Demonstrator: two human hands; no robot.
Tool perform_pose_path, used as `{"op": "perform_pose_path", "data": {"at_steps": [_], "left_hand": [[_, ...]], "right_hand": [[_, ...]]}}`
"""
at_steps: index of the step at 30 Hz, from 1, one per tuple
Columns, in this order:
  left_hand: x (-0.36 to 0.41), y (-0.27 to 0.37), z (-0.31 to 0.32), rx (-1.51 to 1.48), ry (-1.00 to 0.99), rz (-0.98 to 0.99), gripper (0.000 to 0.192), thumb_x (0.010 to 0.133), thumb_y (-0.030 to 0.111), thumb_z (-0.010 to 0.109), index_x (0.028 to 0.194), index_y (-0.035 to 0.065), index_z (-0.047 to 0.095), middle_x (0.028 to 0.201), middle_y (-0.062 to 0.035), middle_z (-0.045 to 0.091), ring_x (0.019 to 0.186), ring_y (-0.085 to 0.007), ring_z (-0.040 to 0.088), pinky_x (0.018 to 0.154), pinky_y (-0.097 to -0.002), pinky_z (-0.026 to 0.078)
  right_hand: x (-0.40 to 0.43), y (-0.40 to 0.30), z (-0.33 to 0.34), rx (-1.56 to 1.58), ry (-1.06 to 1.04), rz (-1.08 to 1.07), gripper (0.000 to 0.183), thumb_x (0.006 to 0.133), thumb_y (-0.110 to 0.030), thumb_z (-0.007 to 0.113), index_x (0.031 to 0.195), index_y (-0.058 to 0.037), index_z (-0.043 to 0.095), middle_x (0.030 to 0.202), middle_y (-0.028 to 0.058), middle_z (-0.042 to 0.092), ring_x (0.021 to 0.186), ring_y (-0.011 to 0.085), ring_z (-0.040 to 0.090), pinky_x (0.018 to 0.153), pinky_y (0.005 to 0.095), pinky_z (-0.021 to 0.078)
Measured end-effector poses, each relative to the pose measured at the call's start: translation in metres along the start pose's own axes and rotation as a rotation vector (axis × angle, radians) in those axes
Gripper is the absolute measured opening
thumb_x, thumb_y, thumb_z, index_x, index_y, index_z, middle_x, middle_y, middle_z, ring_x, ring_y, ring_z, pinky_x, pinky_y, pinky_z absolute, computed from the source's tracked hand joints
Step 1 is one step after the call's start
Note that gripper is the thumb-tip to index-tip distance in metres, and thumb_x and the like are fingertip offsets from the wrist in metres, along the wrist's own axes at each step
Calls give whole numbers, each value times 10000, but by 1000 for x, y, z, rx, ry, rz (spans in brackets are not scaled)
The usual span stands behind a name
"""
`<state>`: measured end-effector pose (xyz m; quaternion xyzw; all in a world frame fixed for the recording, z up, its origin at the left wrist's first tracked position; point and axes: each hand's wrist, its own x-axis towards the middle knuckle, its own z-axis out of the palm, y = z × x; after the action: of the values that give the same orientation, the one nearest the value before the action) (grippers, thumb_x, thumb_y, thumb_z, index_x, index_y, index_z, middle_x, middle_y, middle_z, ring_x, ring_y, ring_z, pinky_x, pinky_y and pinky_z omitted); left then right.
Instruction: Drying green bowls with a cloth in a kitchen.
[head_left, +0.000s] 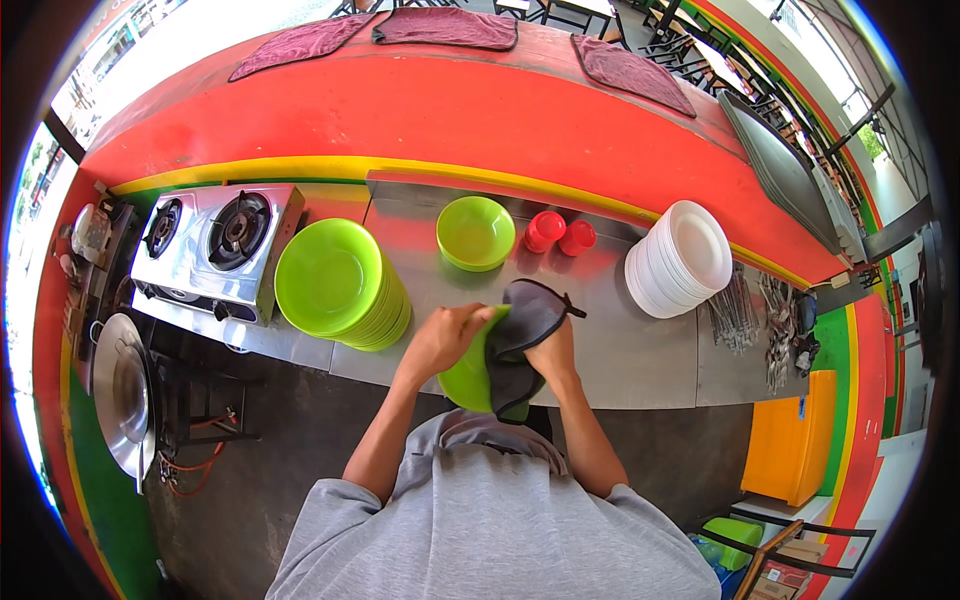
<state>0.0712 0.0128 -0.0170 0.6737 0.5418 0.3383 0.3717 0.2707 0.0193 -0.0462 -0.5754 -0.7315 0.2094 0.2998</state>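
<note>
My left hand (448, 339) grips the rim of a green bowl (469, 373), which is tilted on its side close to my body. Over my right hand (553, 346) lies a dark grey cloth (523, 319) with black edging; the hand presses it against the bowl, and its fingers are mostly hidden. A tall stack of green bowls (337, 281) stands left of my hands on the steel counter (600, 352). Beyond my hands sits a short stack of green bowls (475, 232), beside two red cups (544, 231). Farther right rises a stack of white plates (675, 262).
A two-burner gas stove (217, 247) stands at the left, with a large wok (124, 397) below it. Metal cutlery (780, 322) lies at the counter's right end. Purple cloths (446, 28) and grey trays (780, 172) rest on the red ledge. An orange cabinet (787, 439) is at lower right.
</note>
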Motion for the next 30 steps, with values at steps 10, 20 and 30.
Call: {"op": "perform_pose_path", "data": {"at_steps": [10,20,30], "left_hand": [[-4,10,1,1,98,38,329,984,298,543,1074,15,685,677,-273,568,619,-401,591,593,-453,451],[-15,-18,38,-373,565,-139,386,1033,289,473,1128,-58,616,673,-123,562,617,-117,443,562,-343,399],[-4,-11,-4,-130,157,97,342,1012,281,510,1126,-24,613,792,-249,653,730,-380,660,670,-383,495]], "right_hand": [[11,3,1,203,90,-63,227,770,-85,683,994,-50,693,966,130,712,905,310,677,815,374,518],[-12,9,40,697,270,213,362,791,18,641,1152,22,623,1145,165,661,1072,250,629,948,354,465],[-11,30,11,35,92,-139,332,791,-82,672,1114,-11,643,1066,163,678,999,321,639,877,407,487]]}}
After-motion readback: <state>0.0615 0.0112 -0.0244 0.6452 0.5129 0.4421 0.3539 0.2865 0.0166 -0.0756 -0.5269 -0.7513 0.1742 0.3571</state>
